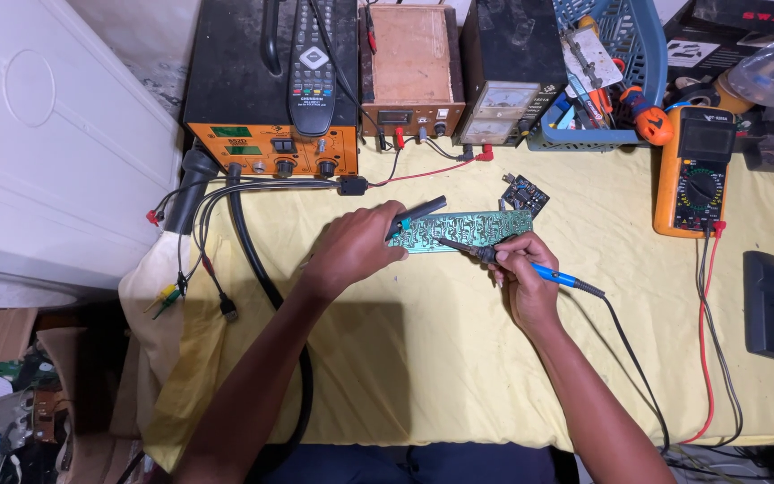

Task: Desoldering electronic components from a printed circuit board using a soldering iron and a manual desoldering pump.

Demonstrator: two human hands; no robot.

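Note:
A long green circuit board (472,229) lies on the yellow cloth (423,358) in the middle of the table. My left hand (356,246) grips its left end together with a dark tool (423,209) that sticks out up and to the right. My right hand (521,269) holds a soldering iron with a blue handle (550,274). Its dark tip (454,244) rests on the board's lower middle. The iron's black cord (629,350) trails off to the lower right.
An orange and black rework station (270,143) with a remote control (312,54) on top stands at the back left. Beside it are a wooden box supply (409,67) and a meter box (503,99). An orange multimeter (693,170), a small dark board (525,194) and a black bar (765,305) lie at right.

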